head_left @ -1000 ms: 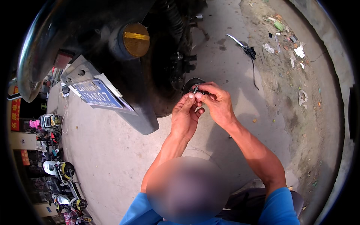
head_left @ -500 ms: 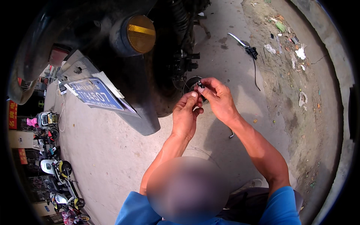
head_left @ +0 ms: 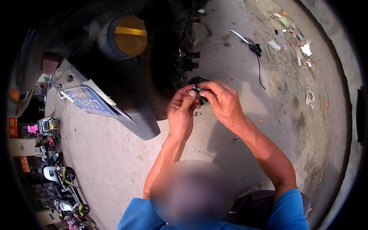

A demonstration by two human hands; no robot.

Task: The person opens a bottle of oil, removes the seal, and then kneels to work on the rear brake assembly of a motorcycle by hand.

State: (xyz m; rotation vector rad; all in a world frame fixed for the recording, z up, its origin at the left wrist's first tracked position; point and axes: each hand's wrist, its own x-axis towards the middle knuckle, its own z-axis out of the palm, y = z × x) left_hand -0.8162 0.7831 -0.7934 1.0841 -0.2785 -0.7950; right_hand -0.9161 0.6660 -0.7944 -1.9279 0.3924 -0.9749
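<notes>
A small black-and-silver cylindrical part sits between the fingertips of both my hands; its exact kind is too small to tell. My left hand pinches its left end between thumb and fingers. From the right, my right hand grips the other end with thumb and forefinger. Just behind the fingers lies a dark round dish-like thing, partly covered by my hands. Beyond and to the left stands the rear of a motor vehicle, with a dark mudguard close to my left hand.
An amber round reflector and blue number plate jut out at the left. On the concrete lie a silver lever with black mount and cable and a short metal piece. Litter lines the right curb; parked scooters stand far left.
My left hand has shifted slightly left and its fingers have moved along the part. The part has tilted from near upright to nearly level; my right hand has turned with it.
</notes>
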